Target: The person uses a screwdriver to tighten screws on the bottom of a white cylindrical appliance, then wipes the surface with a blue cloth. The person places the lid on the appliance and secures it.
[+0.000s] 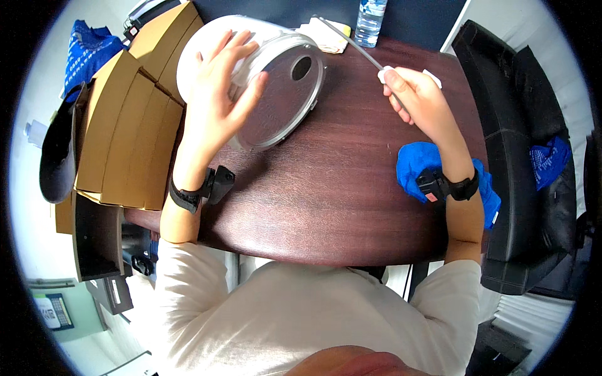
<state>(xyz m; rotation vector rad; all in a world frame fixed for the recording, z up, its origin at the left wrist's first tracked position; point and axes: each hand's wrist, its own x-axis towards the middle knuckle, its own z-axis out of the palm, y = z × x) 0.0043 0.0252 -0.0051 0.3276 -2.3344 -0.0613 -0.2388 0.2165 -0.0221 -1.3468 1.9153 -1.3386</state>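
A white, drum-shaped housing [194, 56] lies tilted at the far left of the table, with a clear round rim [316, 94] around its dark, see-through-looking face. Spread fingers of my left hand [219, 88] rest against its side, apart from one another and not wrapped round it. Closed in a fist, my right hand [417, 100] grips a thin metal-shafted tool [354, 45] with a white handle end. Its shaft points up and left, away from the housing's rim; the fist covers most of the handle, so its exact kind is unclear.
Brown cardboard boxes [119, 125] line the left edge of the dark red-brown table [313, 207]. At the back are a folded cloth [329, 37] and a water bottle [370, 25]. Blue cloth [411, 164] lies under my right forearm; a black sofa [511, 144] stands beyond.
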